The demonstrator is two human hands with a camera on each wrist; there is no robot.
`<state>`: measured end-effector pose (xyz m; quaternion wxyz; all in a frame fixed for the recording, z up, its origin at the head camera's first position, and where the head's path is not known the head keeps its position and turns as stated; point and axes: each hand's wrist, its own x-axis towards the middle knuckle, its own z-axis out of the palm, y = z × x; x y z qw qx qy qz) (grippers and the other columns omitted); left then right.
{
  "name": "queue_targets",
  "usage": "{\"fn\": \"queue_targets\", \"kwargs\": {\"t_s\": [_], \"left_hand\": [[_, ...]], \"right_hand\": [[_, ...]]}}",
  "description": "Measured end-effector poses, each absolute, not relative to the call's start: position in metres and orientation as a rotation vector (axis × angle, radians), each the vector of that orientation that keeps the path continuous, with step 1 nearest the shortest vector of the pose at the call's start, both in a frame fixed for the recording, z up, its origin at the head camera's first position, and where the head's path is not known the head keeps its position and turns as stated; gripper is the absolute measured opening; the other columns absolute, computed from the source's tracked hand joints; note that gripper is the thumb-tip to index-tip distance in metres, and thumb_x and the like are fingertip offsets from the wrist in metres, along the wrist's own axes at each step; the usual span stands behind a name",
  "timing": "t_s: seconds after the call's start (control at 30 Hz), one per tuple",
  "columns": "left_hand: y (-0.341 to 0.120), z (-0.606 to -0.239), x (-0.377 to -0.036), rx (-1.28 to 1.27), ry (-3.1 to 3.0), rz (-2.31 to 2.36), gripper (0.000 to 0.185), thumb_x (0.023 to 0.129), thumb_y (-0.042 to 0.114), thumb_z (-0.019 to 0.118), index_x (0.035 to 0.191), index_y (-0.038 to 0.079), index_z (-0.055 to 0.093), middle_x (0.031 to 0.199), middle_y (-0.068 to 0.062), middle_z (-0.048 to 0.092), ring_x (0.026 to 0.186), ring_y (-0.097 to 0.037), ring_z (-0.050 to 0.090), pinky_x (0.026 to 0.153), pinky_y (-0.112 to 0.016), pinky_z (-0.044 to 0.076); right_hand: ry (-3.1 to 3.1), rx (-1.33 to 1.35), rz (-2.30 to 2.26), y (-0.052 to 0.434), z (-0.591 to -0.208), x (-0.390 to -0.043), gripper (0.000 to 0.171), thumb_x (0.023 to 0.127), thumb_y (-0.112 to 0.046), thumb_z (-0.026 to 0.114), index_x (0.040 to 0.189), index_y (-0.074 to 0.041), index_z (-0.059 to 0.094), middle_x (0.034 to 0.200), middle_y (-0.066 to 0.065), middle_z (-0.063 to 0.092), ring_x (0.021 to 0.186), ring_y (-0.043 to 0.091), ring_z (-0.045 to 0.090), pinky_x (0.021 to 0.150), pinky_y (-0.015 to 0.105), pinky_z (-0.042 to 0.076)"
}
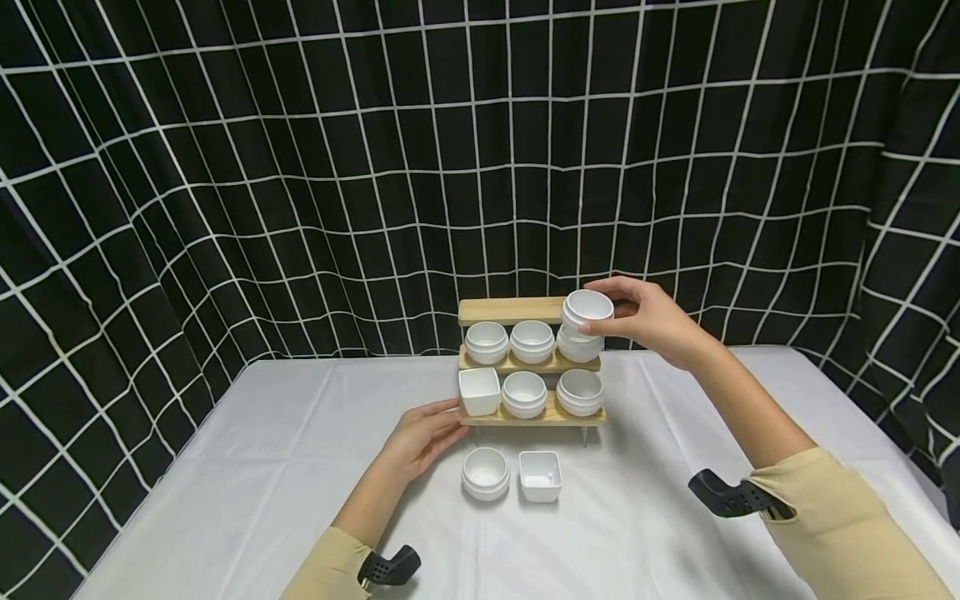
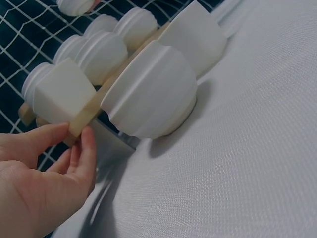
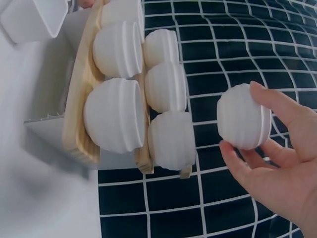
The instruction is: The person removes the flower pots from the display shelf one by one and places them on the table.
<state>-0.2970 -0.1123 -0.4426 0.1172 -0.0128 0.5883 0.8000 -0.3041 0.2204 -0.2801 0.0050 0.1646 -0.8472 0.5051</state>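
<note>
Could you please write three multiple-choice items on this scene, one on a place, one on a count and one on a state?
1. Where is the round white cup that the right hand holds?
A. beside the wooden rack's top shelf, off the shelves
B. flat on the table
C. on the bottom shelf

2. How many white cups stand on the white tablecloth in front of the wooden rack?
A. none
B. two
C. five

3. What is the left hand doing?
A. gripping a square cup in the air
B. touching the rack's bottom left corner with nearly straight fingers
C. lying far from the rack

Key: 1 A, the head view shows the cup pinched up by the top shelf. 2 B, a round cup and a square cup stand there. 3 B, the left wrist view shows the fingers at the bottom board's end.
</note>
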Motion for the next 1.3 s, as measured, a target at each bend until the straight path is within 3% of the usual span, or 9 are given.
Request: {"fn": "queue_targets", "kwargs": {"t_s": [0.6, 0.93, 1.3], "left_hand": [[-0.112, -0.444, -0.298, -0.039, 1.721, 2.346, 0.044, 0.103, -0.009, 0.055, 0.146, -0.019, 0.047, 0.144, -0.038, 0.053, 0.117, -0.028, 0.068, 0.109, -0.036, 0.059], [-0.112, -0.444, -0.298, -0.031, 1.720, 2.347, 0.044, 0.103, -0.009, 0.055, 0.146, -0.019, 0.047, 0.144, -0.039, 0.053, 0.118, -0.028, 0.068, 0.109, -0.035, 0.059], [-0.112, -0.444, -0.298, -0.039, 1.717, 2.348, 0.044, 0.103, -0.010, 0.055, 0.146, -0.019, 0.047, 0.144, -0.038, 0.054, 0.114, -0.025, 0.069, 0.108, -0.034, 0.060]], "right_hand": [[-2.660, 0.619, 1.565, 0.222, -0.296, -0.278, 0.068, 0.089, -0.010, 0.084, 0.148, 0.003, 0.053, 0.128, 0.017, 0.066, 0.098, 0.005, 0.067, 0.086, 0.016, 0.059], [-2.659, 0.658, 1.593, 0.227, -0.309, -0.264, 0.067, 0.089, -0.010, 0.084, 0.148, 0.002, 0.054, 0.134, 0.020, 0.062, 0.103, 0.006, 0.067, 0.087, 0.018, 0.060], [-2.638, 0.718, 1.677, 0.235, -0.326, -0.250, 0.066, 0.088, -0.007, 0.085, 0.146, 0.004, 0.054, 0.126, 0.014, 0.065, 0.099, 0.010, 0.070, 0.086, 0.021, 0.063]]}}
